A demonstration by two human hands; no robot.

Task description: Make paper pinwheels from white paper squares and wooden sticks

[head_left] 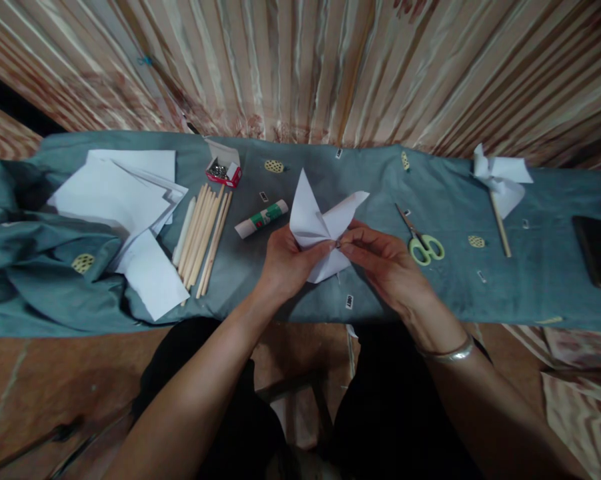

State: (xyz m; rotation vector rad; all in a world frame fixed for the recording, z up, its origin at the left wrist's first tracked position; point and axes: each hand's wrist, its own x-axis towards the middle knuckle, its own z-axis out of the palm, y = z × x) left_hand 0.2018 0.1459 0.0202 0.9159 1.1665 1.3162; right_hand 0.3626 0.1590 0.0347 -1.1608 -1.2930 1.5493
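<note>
A folded white paper pinwheel shape (314,217) is held up over the blue-grey cloth (430,293) near the front edge of the table. My left hand (285,263) grips it from below left, fingers closed on the paper. My right hand (380,257) pinches the paper's centre from the right with thumb and fingers pressed together. A metal bangle sits on my right wrist.
Left of my hands lie a glue stick (261,219), several wooden sticks (204,237), a red box of pins (223,171) and loose white sheets (125,207). Green-handled scissors (421,241), a finished pinwheel on a stick (500,187) and a dark phone (597,250) lie to the right.
</note>
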